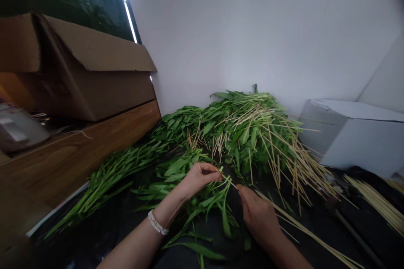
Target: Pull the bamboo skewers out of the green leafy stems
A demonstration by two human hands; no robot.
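My left hand (202,175), with a beaded bracelet (158,222) on its wrist, is closed in a pinch on a green leafy stem (227,183). Between the two hands runs a thin pale stick (232,184), its lower right end pinched in the fingers of my right hand (257,210). The stick's other end meets the stem near my left fingertips; I cannot tell whether it is inside or beside it. Loose long green leaves (202,250) lie under and in front of my left hand.
Behind my hands a large heap of leafy stems (240,113) with pale sticks (296,172) leans towards the white wall (252,29). More stems (104,180) lie at left on black sheeting (110,235). A cardboard box (116,92) sits on a wooden ledge; a white box (362,143) stands right.
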